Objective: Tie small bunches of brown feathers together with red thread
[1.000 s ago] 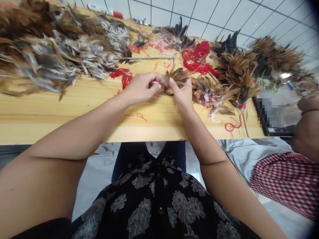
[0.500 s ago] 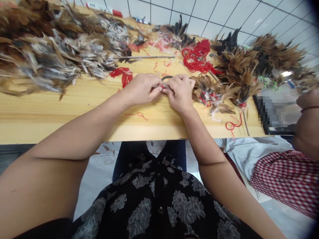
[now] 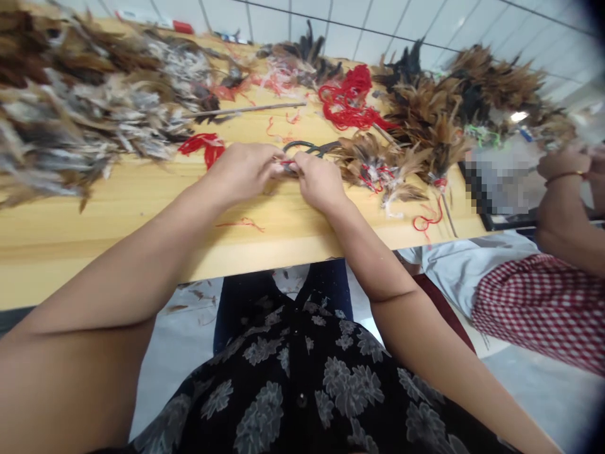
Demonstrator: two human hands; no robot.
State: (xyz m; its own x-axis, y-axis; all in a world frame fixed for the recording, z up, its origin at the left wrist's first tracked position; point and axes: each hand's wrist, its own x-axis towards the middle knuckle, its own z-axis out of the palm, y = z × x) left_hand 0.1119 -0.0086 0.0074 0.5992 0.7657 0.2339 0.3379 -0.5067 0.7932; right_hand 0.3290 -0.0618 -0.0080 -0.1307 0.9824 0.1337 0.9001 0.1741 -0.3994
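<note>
My left hand and my right hand meet over the wooden table, fingers pinched together. Between them I grip a small feather bundle wound with red thread, mostly hidden by my fingers. Dark scissors lie on the table just beyond my fingertips. Tied brown feather bundles rest right of my right hand.
A big heap of brown and grey feathers fills the table's left. Red thread tangles at the back, a smaller hank left of my hands, a thin stick behind. Another person's arm and checked cloth are at right.
My right hand closed over the bundle and both hands drew slightly nearer me. The scissors now show beyond my fingers. The view shifted, and the neighbour's arm rose into view.
</note>
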